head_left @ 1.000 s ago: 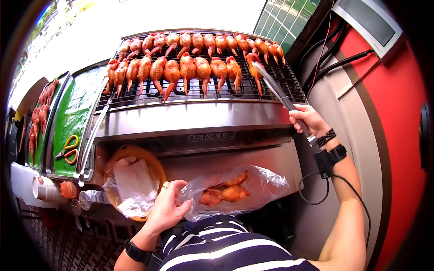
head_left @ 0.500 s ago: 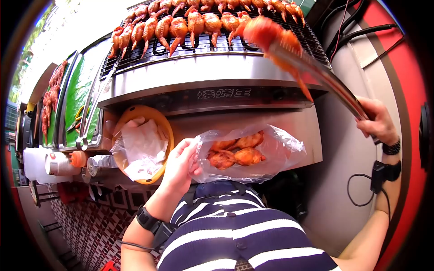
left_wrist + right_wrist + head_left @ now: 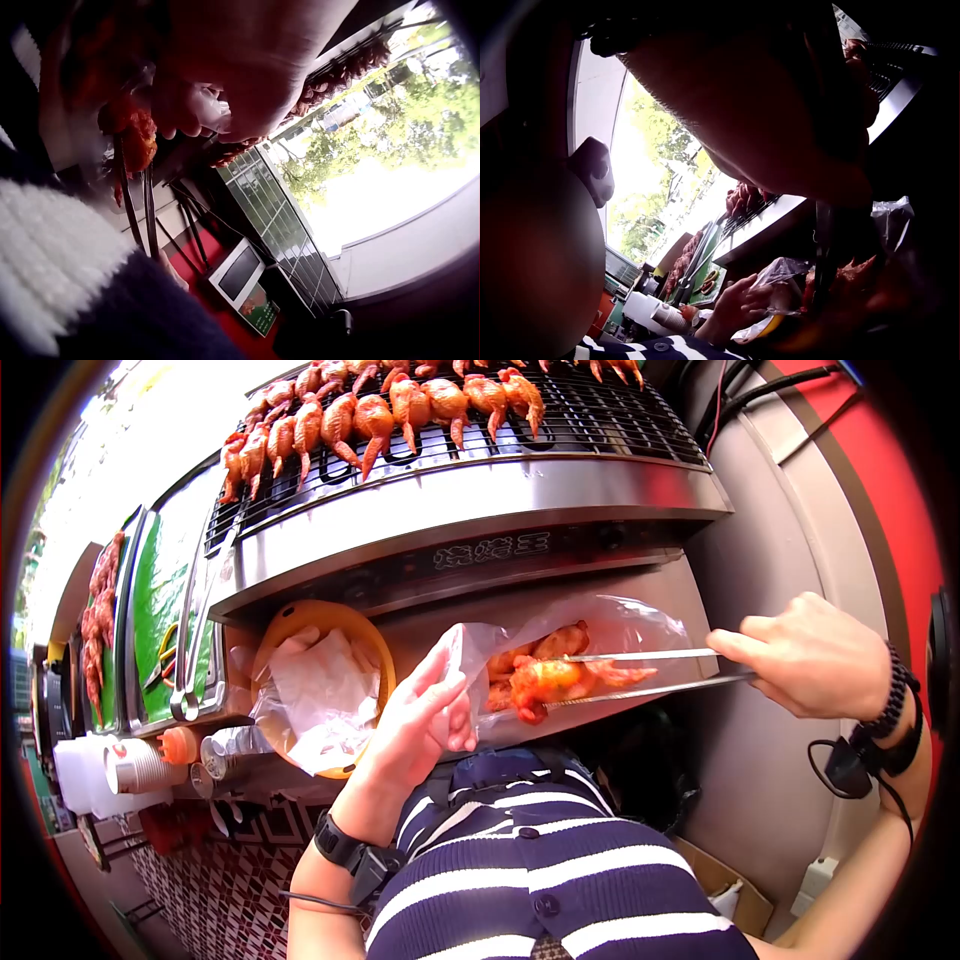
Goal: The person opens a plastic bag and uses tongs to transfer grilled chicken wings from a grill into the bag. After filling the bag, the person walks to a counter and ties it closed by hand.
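My right hand (image 3: 815,657) grips metal tongs (image 3: 655,656), their tips squeezing a reddish roasted chicken wing (image 3: 545,682). That wing overlaps the mouth area of a clear plastic bag (image 3: 645,622), where other roasted wings (image 3: 562,640) lie inside. With thumb and fingers my left hand (image 3: 425,710) pinches the bag's left edge. From the left wrist the tongs (image 3: 127,195) show with the wing (image 3: 139,142) between their tips. In the right wrist view, the left hand (image 3: 735,306) appears beside the bag, while the near hand is mostly dark.
Behind the bag stands a steel grill (image 3: 500,495) bearing rows of wings. An orange basin (image 3: 383,650) with white paper and plastic sits left of the bag. Farther left are leaf-lined trays (image 3: 155,600), scissors, a second pair of tongs (image 3: 225,570), and stacked cups (image 3: 135,767).
The right hand has carried the wing in the tongs off the grill's right end, toward me and down to the bag. The left hand keeps holding the bag's edge.
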Demonstrator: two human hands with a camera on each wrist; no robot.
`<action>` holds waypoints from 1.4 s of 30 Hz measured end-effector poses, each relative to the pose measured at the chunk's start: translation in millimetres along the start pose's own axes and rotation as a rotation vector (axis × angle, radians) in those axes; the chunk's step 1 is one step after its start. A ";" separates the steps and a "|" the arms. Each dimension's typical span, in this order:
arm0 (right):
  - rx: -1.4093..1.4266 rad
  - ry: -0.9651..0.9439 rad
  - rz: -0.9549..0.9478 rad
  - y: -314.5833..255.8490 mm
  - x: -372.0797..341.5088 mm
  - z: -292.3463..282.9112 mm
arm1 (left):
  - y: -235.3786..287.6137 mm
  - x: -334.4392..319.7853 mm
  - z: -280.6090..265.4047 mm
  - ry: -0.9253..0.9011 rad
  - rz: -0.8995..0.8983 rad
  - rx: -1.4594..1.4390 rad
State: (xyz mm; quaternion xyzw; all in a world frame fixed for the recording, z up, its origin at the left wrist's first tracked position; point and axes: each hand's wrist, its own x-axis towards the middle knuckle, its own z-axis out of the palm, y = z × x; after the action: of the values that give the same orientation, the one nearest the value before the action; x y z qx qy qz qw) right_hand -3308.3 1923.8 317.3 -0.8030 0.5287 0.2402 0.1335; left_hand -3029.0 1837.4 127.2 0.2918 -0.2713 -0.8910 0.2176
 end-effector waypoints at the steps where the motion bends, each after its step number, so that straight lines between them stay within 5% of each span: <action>1: 0.000 -0.039 0.006 0.8 5.0 4.2 | 2.8 -0.5 1.1 -0.030 -0.020 0.022; 6: 0.299 -0.126 -0.011 17.6 22.0 19.9 | 8.1 -4.7 3.1 -0.187 -0.137 0.039; 9: 0.513 -0.156 0.093 19.8 21.4 12.2 | 4.6 -5.3 1.0 -0.198 -0.060 0.238; 10: 0.515 -0.155 0.125 21.7 18.5 10.3 | 1.6 -7.5 -4.1 -0.143 -0.017 0.356; 13: 0.508 -0.120 0.173 25.1 10.8 8.7 | -0.9 -7.7 -12.2 0.150 0.379 1.350; 17: 0.457 -0.093 0.221 22.4 5.2 2.3 | 6.8 -3.0 -6.6 0.249 0.327 1.368; 18: 0.437 -0.099 0.243 19.2 4.6 -0.8 | 4.8 0.1 -8.6 0.219 0.380 1.270; 21: 0.244 -0.093 0.167 10.2 3.3 -7.6 | 8.3 3.3 -3.4 0.112 -0.005 0.456; 25: 0.025 -0.101 0.124 -8.6 1.1 -21.8 | 0.4 5.8 -4.2 0.006 -0.054 0.085; 31: -0.135 -0.063 -0.010 -25.8 23.3 -21.6 | 4.4 4.2 -3.3 -0.200 -0.154 -0.087; 33: -0.183 0.175 -0.171 -26.3 38.8 -3.8 | 2.7 4.9 -2.0 -0.230 -0.186 -0.143; 42: -0.097 0.142 -0.021 -21.4 83.4 59.5 | -0.6 3.9 -10.1 -0.279 -0.224 -0.257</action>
State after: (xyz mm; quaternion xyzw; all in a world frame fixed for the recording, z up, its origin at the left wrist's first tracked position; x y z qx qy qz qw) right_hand -3276.1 1894.8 221.9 -0.8290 0.5163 0.2067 0.0592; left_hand -3025.6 1832.1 118.4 0.1636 -0.1489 -0.9686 0.1132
